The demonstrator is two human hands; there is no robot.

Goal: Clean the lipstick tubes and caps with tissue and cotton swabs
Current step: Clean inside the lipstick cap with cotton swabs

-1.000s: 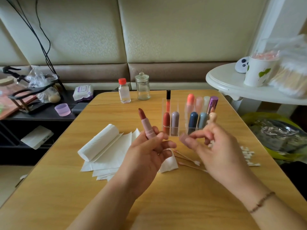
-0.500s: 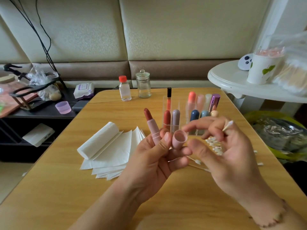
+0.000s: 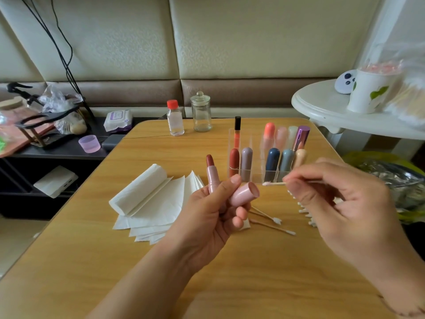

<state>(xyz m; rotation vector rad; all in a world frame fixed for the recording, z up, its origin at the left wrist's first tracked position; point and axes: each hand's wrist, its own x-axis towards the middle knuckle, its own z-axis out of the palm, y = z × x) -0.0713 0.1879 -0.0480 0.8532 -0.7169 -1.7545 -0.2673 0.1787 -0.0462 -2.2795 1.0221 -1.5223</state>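
Padded cream wall panels fill the top of the frame, and below them our wooden table (image 3: 96, 256) takes up most of the rest. Lower centre, our left hand (image 3: 207, 224) is curled round two things at once: the open pink lipstick tube (image 3: 212, 174) standing upright with its dark red bullet up, and the pink cap (image 3: 243, 194) pinched between thumb and fingers, mouth tilted to the right. At right, our right hand (image 3: 340, 203) pinches a cotton swab (image 3: 273, 183) that points left, tip just beside the cap's opening, not touching. Left of centre sits the folded tissue stack (image 3: 151, 201). Above centre there's the clear organizer (image 3: 257, 157) of lipsticks. A few loose swabs (image 3: 271, 221) lie between our hands.
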